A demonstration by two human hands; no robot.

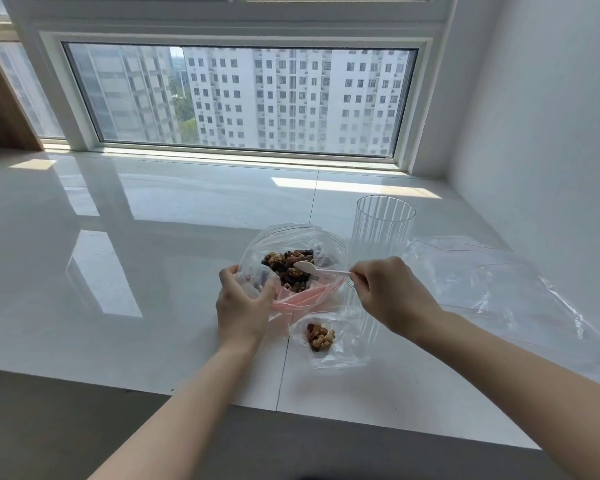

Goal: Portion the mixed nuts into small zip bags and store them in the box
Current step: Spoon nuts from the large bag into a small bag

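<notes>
Left hand (243, 308) low on the white counter (153, 271), fingers and thumb curled round the near-left edge of the big bag (257, 244), gripping the plastic and keeping its mouth spread. Right hand (387, 292) just right of the bag, knuckles up, fingers pinched tight on the handle end of a white plastic spoon (312, 268); spoon bowl pointing left, lying over the mixed nuts (290, 270) heaped inside the big bag. Both forearms reaching in from the bottom edge, bare.

Spoon handle's end buried in the right fingers. Hard to tell whether the spoon bowl touches the nuts or sits just above them. Pink zip strip of the big bag folded and crumpled at the near side, partly under the left thumb. No storage box to be made out.

Small zip bag (329, 341) flat on the counter just in front of the big bag, between the two wrists, a small clump of nuts inside. Ribbed clear glass (381, 237) upright just behind the right hand, its lower part covered by that hand. More clear bags (499, 282) spread flat to the right, edges faint against the counter. Window (239, 98) behind, tower blocks outside.
</notes>
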